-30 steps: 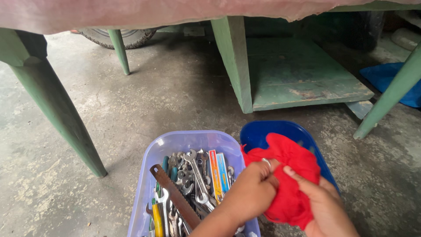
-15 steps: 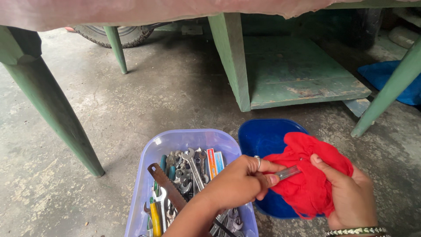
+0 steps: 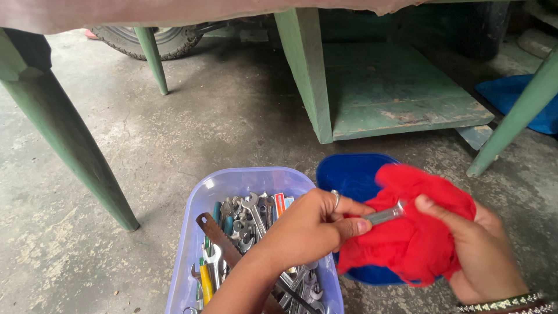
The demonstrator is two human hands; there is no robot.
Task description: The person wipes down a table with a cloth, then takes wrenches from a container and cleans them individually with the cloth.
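Note:
My left hand (image 3: 311,228) pinches one end of a small metal wrench (image 3: 384,215), a ring on one finger. My right hand (image 3: 482,250) holds a red cloth (image 3: 410,241) bunched around the wrench's other end, thumb pressing on the cloth. Both hands hover over a blue bowl (image 3: 349,174) on the concrete floor. Just left of it is a pale purple tub (image 3: 235,181) full of several wrenches (image 3: 250,218), a rusty saw blade (image 3: 218,241) and a yellow-handled tool (image 3: 206,283).
Green wooden table legs stand at the left (image 3: 64,134), middle (image 3: 305,75) and right (image 3: 517,116). A low green shelf board (image 3: 401,99) lies behind the bowl. A tyre (image 3: 151,40) is at the back, a blue sheet (image 3: 511,96) at far right.
The hands and red cloth have shifted right, uncovering more of the blue bowl. The wrench now shows between my left fingers and the cloth, drawn partly out.

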